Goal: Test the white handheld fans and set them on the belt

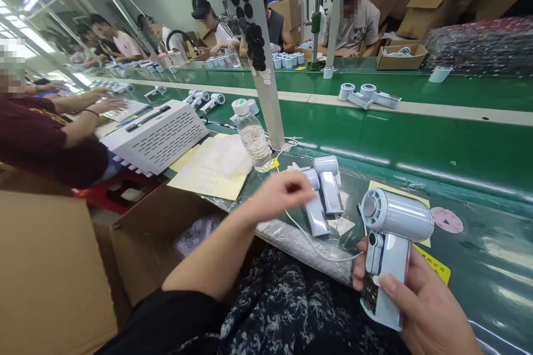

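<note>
My right hand (425,294) grips a pale blue handheld fan (408,216) shaped like a small hair dryer, upright at the front right. Its handle is uncovered on one side, showing a dark circuit board (370,293); my thumb lies beside a small white round part on it. My left hand (287,194) hovers by two more handheld fans (331,191) lying on the bench. Its fingers are curled together and slightly blurred, and whatever they hold, if anything, is hidden. A thin white cable (306,244) runs along the bench edge towards my right hand.
A water bottle (254,141) stands beside a metal post (268,105). Yellow paper (216,172) and a slotted white box (160,136) lie to the left. Across the green conveyor (458,138) rest further fans (375,96). Co-workers sit opposite and to the left. A cardboard box (54,266) is at lower left.
</note>
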`<state>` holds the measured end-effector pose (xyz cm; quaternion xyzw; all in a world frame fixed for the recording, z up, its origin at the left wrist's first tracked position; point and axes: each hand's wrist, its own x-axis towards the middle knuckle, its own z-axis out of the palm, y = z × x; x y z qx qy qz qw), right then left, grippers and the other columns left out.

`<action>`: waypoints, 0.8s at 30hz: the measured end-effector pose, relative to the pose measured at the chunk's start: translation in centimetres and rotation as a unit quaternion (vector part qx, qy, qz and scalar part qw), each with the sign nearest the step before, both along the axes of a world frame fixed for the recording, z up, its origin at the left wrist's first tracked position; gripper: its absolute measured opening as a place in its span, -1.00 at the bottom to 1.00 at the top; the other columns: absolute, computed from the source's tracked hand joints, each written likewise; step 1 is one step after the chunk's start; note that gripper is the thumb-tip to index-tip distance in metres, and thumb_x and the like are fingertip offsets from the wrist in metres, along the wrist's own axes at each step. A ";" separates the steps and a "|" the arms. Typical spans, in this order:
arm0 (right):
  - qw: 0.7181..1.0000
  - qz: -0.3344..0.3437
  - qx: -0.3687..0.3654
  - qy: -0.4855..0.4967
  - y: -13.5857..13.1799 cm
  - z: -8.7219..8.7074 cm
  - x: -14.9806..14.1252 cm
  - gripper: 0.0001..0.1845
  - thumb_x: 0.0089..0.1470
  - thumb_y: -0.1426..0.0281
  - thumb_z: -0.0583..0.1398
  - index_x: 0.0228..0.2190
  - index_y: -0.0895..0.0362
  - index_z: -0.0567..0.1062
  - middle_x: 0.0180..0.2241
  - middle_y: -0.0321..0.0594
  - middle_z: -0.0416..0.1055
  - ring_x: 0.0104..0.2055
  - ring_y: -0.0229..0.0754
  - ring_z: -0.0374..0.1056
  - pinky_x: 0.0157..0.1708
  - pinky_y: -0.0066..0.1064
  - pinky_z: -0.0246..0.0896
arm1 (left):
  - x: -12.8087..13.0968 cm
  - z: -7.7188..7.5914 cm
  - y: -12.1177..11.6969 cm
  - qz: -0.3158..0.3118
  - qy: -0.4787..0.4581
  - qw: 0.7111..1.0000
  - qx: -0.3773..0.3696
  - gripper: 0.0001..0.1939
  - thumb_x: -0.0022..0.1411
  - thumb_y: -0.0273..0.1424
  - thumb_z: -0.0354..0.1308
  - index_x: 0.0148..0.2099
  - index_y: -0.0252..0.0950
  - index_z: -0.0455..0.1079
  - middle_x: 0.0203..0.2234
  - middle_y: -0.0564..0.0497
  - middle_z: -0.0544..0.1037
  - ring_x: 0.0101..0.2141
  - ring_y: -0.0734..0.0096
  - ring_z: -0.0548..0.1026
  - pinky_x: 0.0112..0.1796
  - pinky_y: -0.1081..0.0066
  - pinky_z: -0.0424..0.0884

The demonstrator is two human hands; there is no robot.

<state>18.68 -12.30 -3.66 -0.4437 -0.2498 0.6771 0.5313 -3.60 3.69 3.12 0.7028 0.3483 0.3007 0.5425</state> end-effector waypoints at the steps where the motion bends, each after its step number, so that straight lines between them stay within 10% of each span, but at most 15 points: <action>1: 1.000 -0.008 0.000 -0.002 0.2 0.0 0.1 -0.55 -0.06 0.20 0.46 -0.12 0.05 0.57 -0.37 -0.10 0.55 -0.38 -0.03 0.46 -0.34 -0.20 0.43 | -1.8 0.5 1.4 0.099 -0.011 0.995 0.030 -0.73 0.17 -0.33 0.31 -0.53 -0.25 0.40 -0.59 0.08 0.38 -0.52 0.49 0.28 -0.44 0.43 0.19; 5: 0.999 -0.041 -0.021 0.003 0.7 -0.2 -0.1 -0.52 -0.09 0.19 0.47 -0.13 0.07 0.57 -0.38 -0.12 0.54 -0.40 -0.05 0.44 -0.41 -0.24 0.41 | -8.8 0.0 6.5 0.445 0.100 0.872 0.176 -0.85 0.24 -0.51 0.18 -0.39 -0.22 0.42 -0.50 0.08 0.42 -0.38 0.38 0.39 -0.27 0.41 0.29; 9: 0.999 -0.036 -0.030 -0.008 0.7 0.3 -1.3 -0.51 -0.07 0.16 0.46 -0.13 0.08 0.56 -0.38 -0.12 0.56 -0.39 -0.07 0.46 -0.36 -0.26 0.40 | -12.0 -2.4 9.1 0.439 0.167 0.867 0.167 -0.70 -0.01 -0.70 0.28 -0.28 -0.21 0.47 -0.37 0.02 0.49 -0.10 0.15 0.42 0.02 0.28 0.24; 14: 0.999 -0.040 -0.022 -0.025 0.4 0.8 -2.3 -0.53 -0.04 0.13 0.43 -0.13 0.09 0.55 -0.40 -0.15 0.55 -0.40 -0.12 0.44 -0.34 -0.31 0.37 | -12.2 -4.0 9.7 0.438 0.216 0.859 0.153 -0.77 0.05 -0.68 0.26 -0.42 -0.23 0.44 -0.58 0.09 0.33 -0.28 0.22 0.40 -0.07 0.28 0.16; 24: 0.998 -0.024 -0.049 -0.006 0.5 0.5 -1.0 -0.57 0.04 0.21 0.42 -0.08 0.07 0.51 -0.36 -0.19 0.56 -0.39 -0.20 0.41 -0.32 -0.38 0.32 | -13.2 1.3 6.3 0.498 0.184 0.831 0.166 -0.76 0.34 -0.38 0.17 -0.42 -0.23 0.31 -0.65 0.16 0.31 -0.55 0.47 0.23 -0.39 0.32 0.10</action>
